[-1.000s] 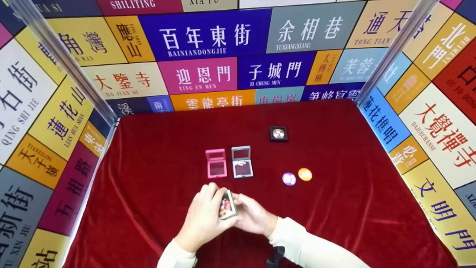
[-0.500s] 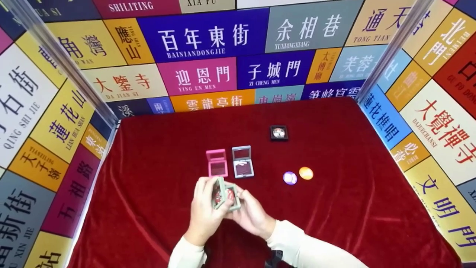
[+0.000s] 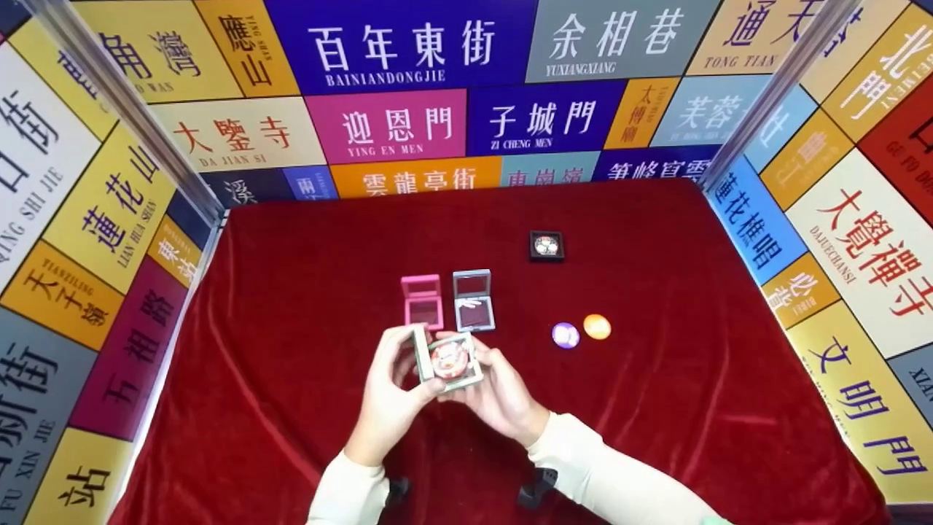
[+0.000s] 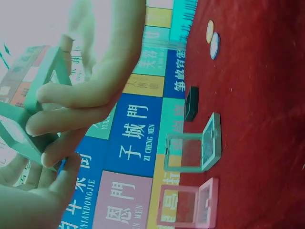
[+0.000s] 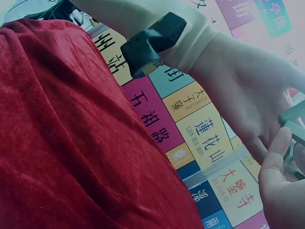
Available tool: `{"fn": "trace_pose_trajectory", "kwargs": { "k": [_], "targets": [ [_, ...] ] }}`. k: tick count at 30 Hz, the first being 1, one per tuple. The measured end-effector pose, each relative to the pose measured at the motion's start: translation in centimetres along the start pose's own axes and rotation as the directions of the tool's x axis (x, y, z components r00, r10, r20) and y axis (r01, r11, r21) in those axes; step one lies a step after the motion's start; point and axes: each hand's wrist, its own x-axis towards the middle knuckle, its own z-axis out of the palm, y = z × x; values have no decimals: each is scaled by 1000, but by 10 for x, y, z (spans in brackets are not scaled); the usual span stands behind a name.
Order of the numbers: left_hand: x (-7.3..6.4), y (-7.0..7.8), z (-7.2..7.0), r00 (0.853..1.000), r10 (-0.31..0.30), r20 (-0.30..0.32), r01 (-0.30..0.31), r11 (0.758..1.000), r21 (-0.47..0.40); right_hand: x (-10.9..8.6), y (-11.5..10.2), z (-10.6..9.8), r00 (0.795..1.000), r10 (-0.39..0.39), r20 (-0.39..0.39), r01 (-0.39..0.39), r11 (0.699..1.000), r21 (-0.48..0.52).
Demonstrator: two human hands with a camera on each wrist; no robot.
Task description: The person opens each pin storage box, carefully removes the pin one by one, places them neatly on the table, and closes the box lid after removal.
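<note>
Both hands hold a small light-green display case (image 3: 421, 356) low over the cloth, its two hinged halves spread apart. A round badge with a red and white picture (image 3: 449, 357) shows in the right half. My left hand (image 3: 390, 394) grips the left half, its thumb at the lower edge near the badge. From the right and below, my right hand (image 3: 506, 397) grips the other half. In the left wrist view, curled fingers lie against the green frame (image 4: 45, 81). The right wrist view catches only part of the case (image 5: 298, 126) at its edge.
Beyond the hands stand an opened pink case (image 3: 423, 287) and an opened grey-blue case (image 3: 487, 302). A black case with a badge (image 3: 536, 255) lies farther back. Purple (image 3: 565, 335) and orange (image 3: 597, 327) round badges lie rightward on the red cloth (image 3: 656, 408). Printed panels (image 3: 393, 120) enclose the sides and back.
The green case has gone from nearly closed to spread open, turning so its badge faces up. Both hands have risen slightly toward the pink and grey-blue cases. The view has tilted down a little.
</note>
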Motion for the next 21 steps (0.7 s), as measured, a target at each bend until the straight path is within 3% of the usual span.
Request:
{"fn": "trace_pose_trajectory", "kwargs": {
  "k": [4,7,9,11,12,13,14,16,17,19,21],
  "targets": [
    [-3,-3,-2,1000,-10,3,10,989,-147,-2,-1,-2,1000,6,-12,-5,1000,31],
    [-3,-4,-4,1000,-11,22,15,980,-199,-2,-1,-4,1000,7,-14,-6,1000,14],
    [-2,-4,-5,1000,-9,27,15,978,-206,0,-2,-5,999,-25,-29,23,997,-69],
    [0,-3,-5,1000,-11,19,15,980,-199,2,-5,-7,991,-125,-56,106,960,-259],
    [1,-3,-4,1000,-14,15,17,981,-195,3,-7,-9,979,-193,-60,157,914,-373],
    [1,-3,-3,1000,-19,14,21,982,-186,3,-9,-10,963,-263,-59,201,847,-492],
    [2,-3,-3,1000,-29,12,31,984,-177,4,-12,-12,941,-335,-43,241,757,-608],
    [2,-4,-2,999,-49,10,50,986,-159,5,-18,-16,896,-443,32,296,543,-786],
    [1,-5,-1,998,-60,13,61,987,-152,6,-21,-16,879,-469,90,319,437,-841],
    [0,-6,0,997,-79,14,80,987,-142,7,-27,-17,865,-454,213,353,250,-902],
    [-2,-6,0,996,-91,7,91,987,-133,9,-32,-16,858,-405,316,381,89,-920]
  ]
}}
